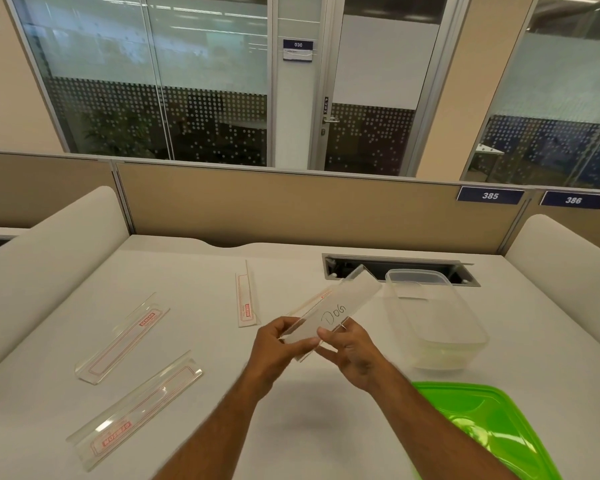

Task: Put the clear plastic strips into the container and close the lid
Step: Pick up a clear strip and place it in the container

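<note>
Both hands hold one clear plastic strip [333, 315] above the counter [194, 341]. The left grip [278, 344] pinches the strip's near end from the left side; the right grip [350, 351] clasps the same end from the right, thumb on the upper face. The strip slants up and away from the hands, and handwriting shows on its frosted face.

Just right of the grips, beyond the strip's far end, stands the open clear container [440, 327], with what looks like one strip leaning inside against its far wall. Near and to the right of the right forearm lies the green lid [482, 420], off the container.

Left of the grips three more strips lie apart on the counter: a red-printed strip [246, 299] just beyond the left hand, a second strip [122, 339] farther left, and a third strip [136, 410] nearest the viewer. Another red-printed piece shows partly behind the held strip, its outline unclear.
</note>
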A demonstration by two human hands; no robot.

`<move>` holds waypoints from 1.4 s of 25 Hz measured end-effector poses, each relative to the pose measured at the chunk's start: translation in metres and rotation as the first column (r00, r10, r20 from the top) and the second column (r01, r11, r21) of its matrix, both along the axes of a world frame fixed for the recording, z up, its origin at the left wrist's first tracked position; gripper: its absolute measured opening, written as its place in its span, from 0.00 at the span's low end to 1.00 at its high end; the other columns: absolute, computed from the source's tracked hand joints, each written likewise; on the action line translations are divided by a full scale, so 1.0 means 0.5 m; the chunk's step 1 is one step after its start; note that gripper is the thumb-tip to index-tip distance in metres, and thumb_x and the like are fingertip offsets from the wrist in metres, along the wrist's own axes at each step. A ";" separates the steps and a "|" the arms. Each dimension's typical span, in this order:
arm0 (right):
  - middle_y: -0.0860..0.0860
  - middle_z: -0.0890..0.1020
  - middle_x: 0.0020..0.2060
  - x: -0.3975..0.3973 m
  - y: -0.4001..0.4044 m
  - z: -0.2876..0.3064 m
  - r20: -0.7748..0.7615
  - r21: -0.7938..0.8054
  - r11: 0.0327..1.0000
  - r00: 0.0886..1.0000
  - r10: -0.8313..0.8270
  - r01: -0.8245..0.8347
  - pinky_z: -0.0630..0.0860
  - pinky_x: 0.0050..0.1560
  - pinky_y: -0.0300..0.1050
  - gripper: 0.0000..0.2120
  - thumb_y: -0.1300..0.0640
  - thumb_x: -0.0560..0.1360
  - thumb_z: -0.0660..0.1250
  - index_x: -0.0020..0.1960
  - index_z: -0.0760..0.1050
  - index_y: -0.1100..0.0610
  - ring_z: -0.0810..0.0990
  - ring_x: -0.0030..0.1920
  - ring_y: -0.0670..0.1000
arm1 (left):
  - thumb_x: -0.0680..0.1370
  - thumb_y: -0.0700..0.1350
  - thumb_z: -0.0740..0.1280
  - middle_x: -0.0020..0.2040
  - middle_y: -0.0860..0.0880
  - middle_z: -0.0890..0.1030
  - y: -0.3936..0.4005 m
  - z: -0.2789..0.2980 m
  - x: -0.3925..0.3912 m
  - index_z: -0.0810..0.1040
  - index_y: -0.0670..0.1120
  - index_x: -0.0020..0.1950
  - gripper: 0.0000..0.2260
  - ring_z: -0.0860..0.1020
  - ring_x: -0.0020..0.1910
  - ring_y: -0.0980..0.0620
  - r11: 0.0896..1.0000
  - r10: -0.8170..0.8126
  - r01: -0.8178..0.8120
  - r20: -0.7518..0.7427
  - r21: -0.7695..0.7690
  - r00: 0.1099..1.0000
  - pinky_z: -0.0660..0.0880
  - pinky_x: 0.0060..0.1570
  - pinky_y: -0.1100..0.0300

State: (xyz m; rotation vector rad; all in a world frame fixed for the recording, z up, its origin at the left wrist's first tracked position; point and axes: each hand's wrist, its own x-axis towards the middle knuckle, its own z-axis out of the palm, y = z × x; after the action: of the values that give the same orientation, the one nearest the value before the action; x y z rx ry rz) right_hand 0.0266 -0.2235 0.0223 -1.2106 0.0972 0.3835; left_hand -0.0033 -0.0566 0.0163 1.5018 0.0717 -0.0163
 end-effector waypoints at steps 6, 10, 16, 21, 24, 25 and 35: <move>0.61 0.82 0.56 0.029 -0.050 0.016 0.038 0.136 0.982 0.990 -0.134 0.128 0.80 0.51 0.57 0.23 0.68 0.70 0.70 0.65 0.73 0.60 0.80 0.59 0.62 | 0.69 0.33 0.75 0.46 0.46 0.85 0.057 0.016 0.015 0.82 0.41 0.50 0.11 0.82 0.48 0.46 0.988 0.061 -0.058 0.020 -0.141 0.998 0.79 0.41 0.63; 0.57 0.83 0.53 0.051 -0.089 0.030 0.026 0.122 0.973 0.979 -0.200 0.196 0.80 0.48 0.53 0.24 0.69 0.72 0.69 0.66 0.71 0.56 0.82 0.55 0.59 | 0.66 0.38 0.77 0.48 0.43 0.84 0.092 0.009 0.024 0.82 0.40 0.50 0.14 0.82 0.48 0.46 0.981 0.096 -0.091 0.021 -0.172 0.995 0.79 0.41 0.61; 0.54 0.82 0.54 0.067 -0.102 0.062 0.285 -0.474 0.880 0.949 0.136 0.016 0.81 0.49 0.49 0.30 0.58 0.60 0.80 0.60 0.76 0.51 0.81 0.57 0.55 | 0.58 0.46 0.79 0.43 0.48 0.85 0.095 -0.006 0.026 0.82 0.40 0.49 0.21 0.82 0.47 0.47 0.988 0.052 -0.049 0.017 -0.146 0.999 0.79 0.41 0.61; 0.45 0.80 0.55 0.078 -0.079 0.124 0.038 -0.985 0.149 0.717 0.696 -0.093 0.77 0.53 0.40 0.31 0.46 0.62 0.80 0.62 0.74 0.47 0.78 0.54 0.47 | 0.69 0.33 0.74 0.46 0.45 0.84 0.063 -0.001 0.022 0.82 0.40 0.49 0.09 0.80 0.48 0.47 0.994 -0.034 0.033 -0.008 -0.103 0.999 0.77 0.37 0.65; 0.45 0.77 0.58 0.072 -0.050 0.122 -0.087 -0.996 -0.065 0.647 0.758 -0.058 0.74 0.52 0.40 0.34 0.40 0.63 0.76 0.66 0.71 0.45 0.74 0.54 0.47 | 0.71 0.31 0.72 0.48 0.44 0.83 0.040 0.006 0.022 0.82 0.41 0.49 0.09 0.79 0.50 0.45 0.993 -0.055 0.053 -0.017 -0.109 0.998 0.77 0.37 0.66; 0.45 0.77 0.58 0.070 -0.045 0.117 -0.090 -0.996 -0.085 0.641 0.762 -0.038 0.75 0.52 0.40 0.33 0.39 0.64 0.75 0.66 0.71 0.45 0.74 0.53 0.47 | 0.71 0.33 0.73 0.50 0.44 0.82 0.033 0.007 0.023 0.81 0.42 0.51 0.11 0.79 0.51 0.45 0.991 -0.062 0.060 -0.012 -0.116 0.998 0.77 0.37 0.66; 0.51 0.81 0.55 0.141 -0.172 0.124 0.260 -0.961 -0.009 0.911 0.320 0.277 0.73 0.47 0.44 0.31 0.35 0.62 0.73 0.60 0.76 0.49 0.78 0.54 0.53 | 0.68 0.77 0.53 0.80 0.48 0.50 0.013 -0.100 0.075 0.48 0.46 0.79 0.50 0.46 0.79 0.48 0.379 -0.034 -0.082 0.102 0.922 0.994 0.46 0.77 0.50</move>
State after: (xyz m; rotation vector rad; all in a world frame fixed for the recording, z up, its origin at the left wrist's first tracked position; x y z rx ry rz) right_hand 0.0968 -0.3097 0.0842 -2.8485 -0.0588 -0.0514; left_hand 0.0340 -0.0502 -0.0339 2.6789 0.0089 0.1596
